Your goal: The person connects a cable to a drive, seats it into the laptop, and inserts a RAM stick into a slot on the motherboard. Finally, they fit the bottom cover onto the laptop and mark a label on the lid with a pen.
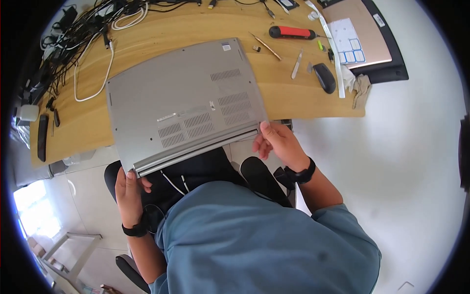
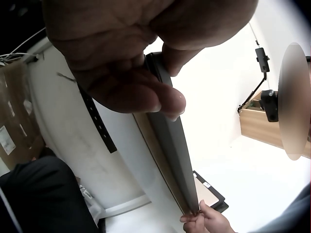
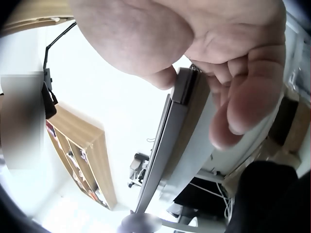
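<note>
A grey laptop (image 1: 181, 98) lies underside up on the wooden desk, its vents and labels showing and its hinge edge overhanging the desk's front edge. My left hand (image 1: 129, 193) pinches the near left corner, thumb on top and fingers beneath. At the near right corner my right hand (image 1: 281, 143) holds on the same way, thumb over the hinge edge. In the left wrist view, curled fingers (image 2: 131, 97) lie under the laptop's dark edge (image 2: 177, 150). From the right wrist, the laptop's hinge edge (image 3: 163, 141) runs away from the thumb.
Right of the laptop on the desk (image 1: 313, 105) lie a red-and-black screwdriver (image 1: 293, 33), a thin copper-coloured pen-like tool (image 1: 266, 46), a scalpel-like blade (image 1: 296, 64) and a black mouse (image 1: 324, 78). Tangled cables (image 1: 63, 46) fill the back left. A white cable (image 1: 110, 68) loops near the laptop's left side.
</note>
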### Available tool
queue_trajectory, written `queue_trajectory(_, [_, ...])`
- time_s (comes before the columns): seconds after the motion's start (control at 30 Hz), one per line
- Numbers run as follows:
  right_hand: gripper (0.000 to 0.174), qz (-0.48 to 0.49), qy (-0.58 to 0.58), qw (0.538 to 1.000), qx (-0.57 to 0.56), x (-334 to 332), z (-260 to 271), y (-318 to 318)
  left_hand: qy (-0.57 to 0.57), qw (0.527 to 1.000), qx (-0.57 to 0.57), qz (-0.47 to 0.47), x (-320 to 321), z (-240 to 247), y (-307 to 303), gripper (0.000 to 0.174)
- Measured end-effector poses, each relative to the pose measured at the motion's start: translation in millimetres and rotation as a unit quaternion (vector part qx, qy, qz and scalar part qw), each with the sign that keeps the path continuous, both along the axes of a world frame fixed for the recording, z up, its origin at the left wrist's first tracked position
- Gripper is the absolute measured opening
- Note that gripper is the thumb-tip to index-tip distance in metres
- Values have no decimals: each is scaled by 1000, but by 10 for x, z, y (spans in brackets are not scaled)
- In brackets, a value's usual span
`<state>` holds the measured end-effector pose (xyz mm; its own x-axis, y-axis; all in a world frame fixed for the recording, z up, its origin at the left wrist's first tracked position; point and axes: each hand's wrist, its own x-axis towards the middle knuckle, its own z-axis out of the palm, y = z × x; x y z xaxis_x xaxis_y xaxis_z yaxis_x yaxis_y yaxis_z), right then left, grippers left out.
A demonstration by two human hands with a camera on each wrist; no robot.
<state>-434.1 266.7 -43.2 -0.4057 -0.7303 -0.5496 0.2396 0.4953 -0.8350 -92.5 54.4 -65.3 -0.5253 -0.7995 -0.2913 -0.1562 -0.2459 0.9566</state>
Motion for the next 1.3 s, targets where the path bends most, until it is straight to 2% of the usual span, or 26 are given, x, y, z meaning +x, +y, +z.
queue_trajectory(0.03, [55,-25,-48,997,-58,20,-62,2,-5,1000,0,-7,-9,1,3,42])
queue_trajectory(0.13, [52,-31,-55,993,-102,29,-256,62,-4,1000,3,10,-13,2,8,46])
queue_trajectory(0.3, [48,-35,-60,989,-131,49,-347,99,1,1000,-2,-8,46,-35,-25,43])
queue_trajectory(0.47, [43,-36,-61,985,-154,63,-392,117,23,999,30,24,32,-52,-58,42])
queue_trajectory(0.53, [42,-35,-60,986,-155,73,-410,128,8,991,79,103,-3,-62,-61,44])
queue_trajectory(0.6, [41,-31,-49,987,-151,97,-402,138,-16,989,44,139,-144,9,-129,48])
queue_trajectory(0.63, [41,-50,-51,986,-151,107,-394,127,-89,983,35,155,-206,113,-148,49])
queue_trajectory(0.67, [40,-70,-51,985,-151,107,-381,122,-110,985,10,134,-251,141,-173,45])
queue_trajectory(0.73, [42,-44,-51,986,-155,76,-330,97,-106,988,1,114,-247,117,-189,41])
queue_trajectory(0.8, [46,-34,9,996,-81,48,-217,89,-86,988,2,129,-239,78,-186,42])
queue_trajectory(0.87, [51,-14,41,998,-55,-14,-57,55,-72,993,12,97,-212,32,-202,43])
queue_trajectory(0.9, [54,37,112,993,7,-90,17,59,-57,993,17,98,-222,45,-204,44])
queue_trajectory(0.93, [57,88,183,977,69,-125,101,47,-47,993,21,107,-214,58,-206,44])
queue_trajectory(1.0, [57,86,213,970,81,-188,262,-50,-33,995,3,96,-220,47,-204,44])
queue_trajectory(1.07, [56,121,334,922,153,-270,427,-139,-11,993,-15,114,-216,-11,-158,44])
queue_trajectory(1.1, [49,100,347,922,142,-279,499,-194,-4,996,-13,84,-191,-18,-124,45])
queue_trajectory(1.13, [49,106,360,916,143,-312,568,-282,1,999,-12,51,-166,-22,-101,45])
queue_trajectory(1.2, [42,130,430,888,97,-358,719,-454,36,996,86,-8,-126,37,-108,50])
queue_trajectory(1.27, [38,143,442,879,109,-333,867,-676,59,983,166,-52,-106,59,-225,57])
queue_trajectory(1.3, [37,139,453,874,102,-286,900,-799,69,982,169,-49,-116,23,-304,57])
